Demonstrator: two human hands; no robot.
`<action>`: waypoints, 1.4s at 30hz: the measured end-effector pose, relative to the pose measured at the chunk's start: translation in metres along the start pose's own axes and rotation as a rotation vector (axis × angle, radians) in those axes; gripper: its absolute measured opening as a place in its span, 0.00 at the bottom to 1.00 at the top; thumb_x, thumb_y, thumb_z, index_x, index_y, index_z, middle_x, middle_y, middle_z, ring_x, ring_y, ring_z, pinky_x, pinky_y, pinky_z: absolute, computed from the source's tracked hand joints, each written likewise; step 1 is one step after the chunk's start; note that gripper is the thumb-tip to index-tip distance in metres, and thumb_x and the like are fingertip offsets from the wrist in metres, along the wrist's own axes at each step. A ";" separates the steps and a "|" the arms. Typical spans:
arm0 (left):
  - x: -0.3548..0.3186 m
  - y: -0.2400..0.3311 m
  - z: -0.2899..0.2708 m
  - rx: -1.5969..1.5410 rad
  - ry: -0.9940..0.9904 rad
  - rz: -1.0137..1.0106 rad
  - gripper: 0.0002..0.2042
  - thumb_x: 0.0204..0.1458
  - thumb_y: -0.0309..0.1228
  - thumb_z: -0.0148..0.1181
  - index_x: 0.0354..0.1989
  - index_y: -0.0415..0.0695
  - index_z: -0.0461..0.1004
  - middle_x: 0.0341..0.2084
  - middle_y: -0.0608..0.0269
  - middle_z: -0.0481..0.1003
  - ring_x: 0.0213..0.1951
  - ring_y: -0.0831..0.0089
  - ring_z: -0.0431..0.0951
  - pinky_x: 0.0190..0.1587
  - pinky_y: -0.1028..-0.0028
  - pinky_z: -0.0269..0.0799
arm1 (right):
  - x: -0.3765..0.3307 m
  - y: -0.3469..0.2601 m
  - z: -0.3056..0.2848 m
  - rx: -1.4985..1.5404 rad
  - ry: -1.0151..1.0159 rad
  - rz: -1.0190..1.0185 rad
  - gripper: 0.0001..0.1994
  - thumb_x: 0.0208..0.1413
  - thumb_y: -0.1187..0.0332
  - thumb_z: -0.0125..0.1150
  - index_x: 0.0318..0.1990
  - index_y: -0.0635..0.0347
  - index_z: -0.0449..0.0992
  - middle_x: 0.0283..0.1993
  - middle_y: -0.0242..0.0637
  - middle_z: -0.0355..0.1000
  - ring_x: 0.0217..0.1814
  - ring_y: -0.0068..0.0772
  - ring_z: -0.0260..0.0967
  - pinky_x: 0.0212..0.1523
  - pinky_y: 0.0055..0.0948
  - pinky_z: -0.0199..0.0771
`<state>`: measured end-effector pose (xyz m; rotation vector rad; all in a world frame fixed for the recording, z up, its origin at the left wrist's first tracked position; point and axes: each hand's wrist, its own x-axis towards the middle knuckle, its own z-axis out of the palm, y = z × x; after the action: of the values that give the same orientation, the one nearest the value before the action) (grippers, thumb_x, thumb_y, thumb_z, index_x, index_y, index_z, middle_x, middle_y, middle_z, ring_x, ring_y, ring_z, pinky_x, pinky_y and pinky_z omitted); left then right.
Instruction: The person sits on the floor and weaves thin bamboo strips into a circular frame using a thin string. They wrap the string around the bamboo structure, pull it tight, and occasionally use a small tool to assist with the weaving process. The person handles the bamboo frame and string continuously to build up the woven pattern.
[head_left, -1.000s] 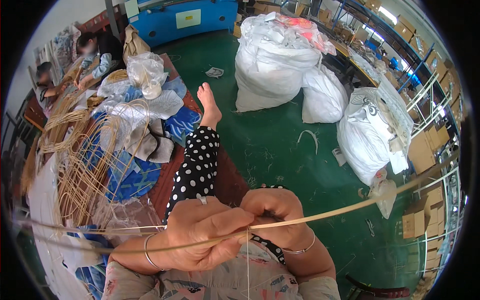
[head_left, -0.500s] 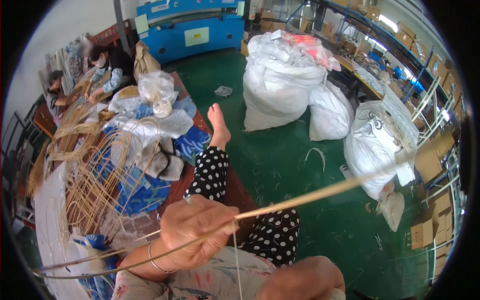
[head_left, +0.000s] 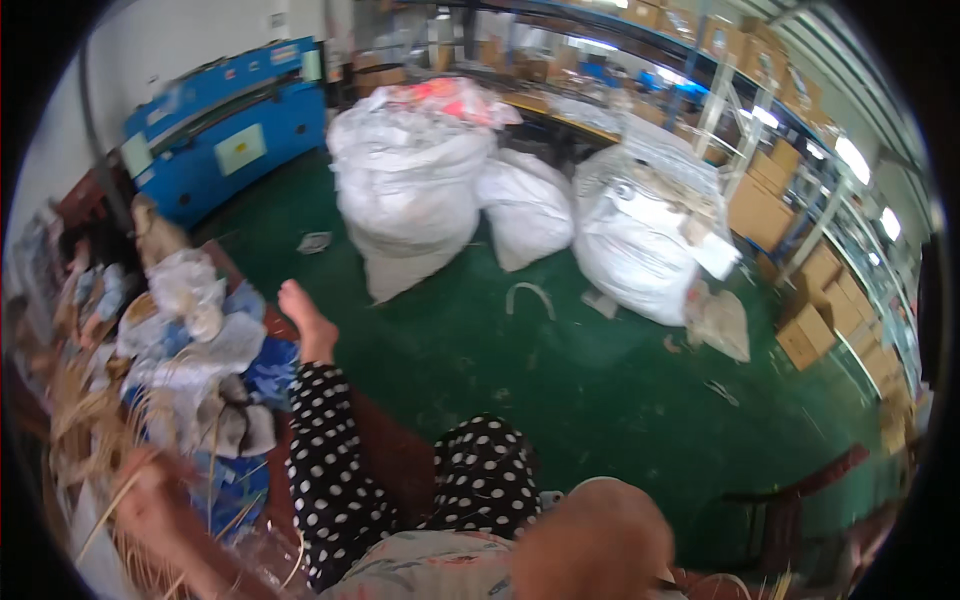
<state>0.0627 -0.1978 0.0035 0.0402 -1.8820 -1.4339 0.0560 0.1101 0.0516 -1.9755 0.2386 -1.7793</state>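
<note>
Left hand [head_left: 140,495], blurred, among thin stiff cane strips [head_left: 95,450]

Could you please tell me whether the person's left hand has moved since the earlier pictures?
Yes. The left hand has swung out to the person's left, away from the black polka-dot trouser leg, and now reaches the pile of pale cane strips.

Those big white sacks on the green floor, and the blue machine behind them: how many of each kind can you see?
Big white sacks: 3, a tall one at the left, a small one in the middle, a wide one at the right
Blue machines: 1
Total: 4
</note>
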 end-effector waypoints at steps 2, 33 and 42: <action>-0.013 0.011 0.011 -0.007 -0.042 -0.016 0.15 0.50 0.34 0.53 0.38 0.32 0.70 0.25 0.56 0.74 0.21 0.75 0.72 0.24 0.77 0.68 | -0.017 0.035 -0.013 -0.280 0.320 0.140 0.09 0.49 0.65 0.56 0.24 0.58 0.68 0.21 0.34 0.65 0.21 0.37 0.64 0.21 0.30 0.64; -0.027 0.030 0.075 0.010 -0.421 0.533 0.08 0.47 0.24 0.57 0.36 0.39 0.72 0.26 0.56 0.75 0.24 0.63 0.75 0.26 0.72 0.69 | -0.034 0.078 -0.045 -1.221 0.863 0.508 0.07 0.42 0.76 0.60 0.24 0.62 0.66 0.18 0.35 0.63 0.15 0.25 0.61 0.16 0.23 0.59; -0.017 0.036 0.080 -0.004 -0.392 0.507 0.05 0.48 0.24 0.56 0.33 0.38 0.71 0.27 0.54 0.75 0.25 0.63 0.75 0.27 0.72 0.70 | 0.010 0.067 -0.001 -0.111 0.946 0.226 0.26 0.52 0.45 0.34 0.29 0.61 0.68 0.17 0.35 0.64 0.14 0.26 0.56 0.16 0.27 0.55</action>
<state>0.0437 -0.1118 0.0180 -0.7161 -1.9994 -1.1429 0.0684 0.0468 0.0304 -0.9610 0.8270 -2.4296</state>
